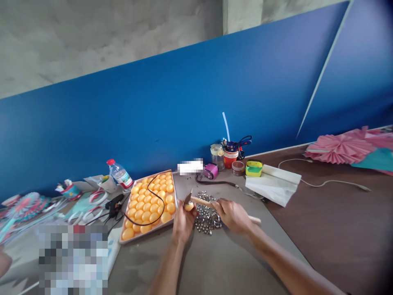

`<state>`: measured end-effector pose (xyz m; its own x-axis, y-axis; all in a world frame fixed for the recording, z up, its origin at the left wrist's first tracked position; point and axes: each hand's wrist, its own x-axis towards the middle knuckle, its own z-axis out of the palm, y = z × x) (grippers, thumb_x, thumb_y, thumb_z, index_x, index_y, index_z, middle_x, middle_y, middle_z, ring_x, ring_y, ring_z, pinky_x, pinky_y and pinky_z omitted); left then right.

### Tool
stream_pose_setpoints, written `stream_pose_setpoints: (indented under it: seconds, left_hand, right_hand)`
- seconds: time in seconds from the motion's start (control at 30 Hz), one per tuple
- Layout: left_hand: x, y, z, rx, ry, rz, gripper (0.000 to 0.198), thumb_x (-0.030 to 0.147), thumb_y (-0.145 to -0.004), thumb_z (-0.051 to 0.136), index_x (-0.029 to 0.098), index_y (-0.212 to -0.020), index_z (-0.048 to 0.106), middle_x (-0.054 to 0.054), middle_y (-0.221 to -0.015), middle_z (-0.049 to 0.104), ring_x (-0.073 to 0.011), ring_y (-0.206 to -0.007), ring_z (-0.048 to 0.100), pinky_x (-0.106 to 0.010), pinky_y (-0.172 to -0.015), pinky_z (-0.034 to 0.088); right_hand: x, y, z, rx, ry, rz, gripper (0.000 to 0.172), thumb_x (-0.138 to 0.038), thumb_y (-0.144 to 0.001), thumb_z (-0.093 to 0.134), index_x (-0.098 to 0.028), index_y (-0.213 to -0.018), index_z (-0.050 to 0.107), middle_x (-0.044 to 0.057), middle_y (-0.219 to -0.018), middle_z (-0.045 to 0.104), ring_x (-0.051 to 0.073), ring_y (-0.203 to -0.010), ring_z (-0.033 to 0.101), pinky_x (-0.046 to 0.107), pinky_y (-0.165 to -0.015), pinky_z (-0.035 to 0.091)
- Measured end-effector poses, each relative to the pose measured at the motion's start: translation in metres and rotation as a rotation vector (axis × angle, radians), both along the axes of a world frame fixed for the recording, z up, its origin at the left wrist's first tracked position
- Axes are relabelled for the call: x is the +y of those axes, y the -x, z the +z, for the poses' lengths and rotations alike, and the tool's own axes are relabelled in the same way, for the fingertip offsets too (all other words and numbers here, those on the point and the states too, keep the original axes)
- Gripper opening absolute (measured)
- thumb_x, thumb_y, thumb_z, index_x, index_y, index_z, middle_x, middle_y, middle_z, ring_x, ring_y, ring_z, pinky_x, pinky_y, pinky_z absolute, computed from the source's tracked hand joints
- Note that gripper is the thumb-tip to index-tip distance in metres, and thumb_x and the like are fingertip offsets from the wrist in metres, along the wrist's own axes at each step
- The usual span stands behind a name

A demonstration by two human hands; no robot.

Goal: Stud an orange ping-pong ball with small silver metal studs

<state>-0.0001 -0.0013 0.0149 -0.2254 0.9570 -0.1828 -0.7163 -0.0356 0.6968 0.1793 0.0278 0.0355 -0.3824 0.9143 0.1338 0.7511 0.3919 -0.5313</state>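
Note:
My left hand (183,221) is closed around an orange ball (188,206), held just above the table. My right hand (232,215) grips a wooden-handled tool (202,201) whose dark metal tip touches the top of that ball. Between and behind both hands lies a heap of small silver bells (207,211). To the left stands a tray (148,234) filled with several orange balls, with a black cable looping across it.
A water bottle (120,175), a black glue gun (114,203), tape rolls and paper fans sit at the left. Cups, jars, a pink device (211,171), a white paper bag (273,184) and a white cable stand behind. Pink paper fans (340,148) lie far right. A blue wall panel backs the table.

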Motion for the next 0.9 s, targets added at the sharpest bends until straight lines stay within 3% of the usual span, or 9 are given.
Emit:
stream_pose_setpoints:
  seconds: [0.13,0.3,0.47,0.6,0.8,0.9]
  left_hand:
    - [-0.0021,-0.0004,0.0024,0.013,-0.076,-0.052,0.037,0.050,-0.075,0.061,0.015,-0.086,0.060,-0.003,-0.069,0.061,-0.0101,-0.052,0.050,-0.026,-0.055,0.043]
    - [-0.0018,-0.0023,0.0045,0.021,0.015,-0.019,0.037,0.050,-0.078,0.058,0.014,-0.086,0.060,-0.002,-0.063,0.059,-0.0089,-0.047,0.046,-0.025,-0.051,0.040]
    - [-0.0027,-0.0026,0.0070,0.018,-0.059,-0.052,0.034,0.047,-0.078,0.059,0.015,-0.090,0.060,-0.003,-0.069,0.061,-0.0089,-0.050,0.048,-0.025,-0.054,0.041]
    - [-0.0016,-0.0019,0.0061,0.026,0.008,-0.017,0.037,0.050,-0.077,0.059,0.014,-0.084,0.059,-0.003,-0.065,0.059,-0.0093,-0.049,0.047,-0.025,-0.052,0.041]
    - [-0.0025,-0.0006,0.0069,-0.008,-0.068,-0.036,0.038,0.049,-0.075,0.062,0.014,-0.090,0.060,-0.003,-0.069,0.061,-0.0098,-0.053,0.050,-0.025,-0.054,0.042]
    - [-0.0021,-0.0009,0.0062,-0.009,-0.028,-0.019,0.040,0.050,-0.074,0.062,0.014,-0.090,0.060,-0.003,-0.068,0.060,-0.0099,-0.052,0.050,-0.024,-0.052,0.041]
  right_hand:
    - [0.0010,-0.0023,0.0001,0.070,-0.040,-0.007,0.043,-0.038,-0.095,0.022,-0.020,-0.076,0.057,0.004,-0.073,0.064,0.014,-0.063,0.057,0.024,-0.056,0.026]
    - [0.0021,-0.0013,-0.0031,-0.002,-0.023,-0.009,0.040,-0.039,-0.094,0.027,-0.020,-0.076,0.057,0.004,-0.073,0.065,0.014,-0.062,0.057,0.025,-0.055,0.024]
    - [0.0034,-0.0021,-0.0038,0.052,-0.050,-0.012,0.043,-0.038,-0.095,0.022,-0.020,-0.075,0.056,0.004,-0.074,0.065,0.013,-0.065,0.058,0.024,-0.056,0.026]
    - [0.0042,-0.0020,-0.0044,0.006,-0.014,-0.006,0.041,-0.039,-0.094,0.025,-0.019,-0.077,0.057,0.005,-0.075,0.066,0.014,-0.064,0.058,0.025,-0.056,0.026]
    - [0.0040,-0.0041,-0.0038,0.070,-0.075,-0.006,0.043,-0.037,-0.095,0.022,-0.019,-0.075,0.056,0.005,-0.076,0.065,0.014,-0.065,0.057,0.025,-0.058,0.027]
    - [0.0039,-0.0030,-0.0049,0.032,-0.049,-0.005,0.043,-0.038,-0.095,0.023,-0.019,-0.075,0.056,0.005,-0.075,0.065,0.014,-0.064,0.058,0.025,-0.057,0.027]
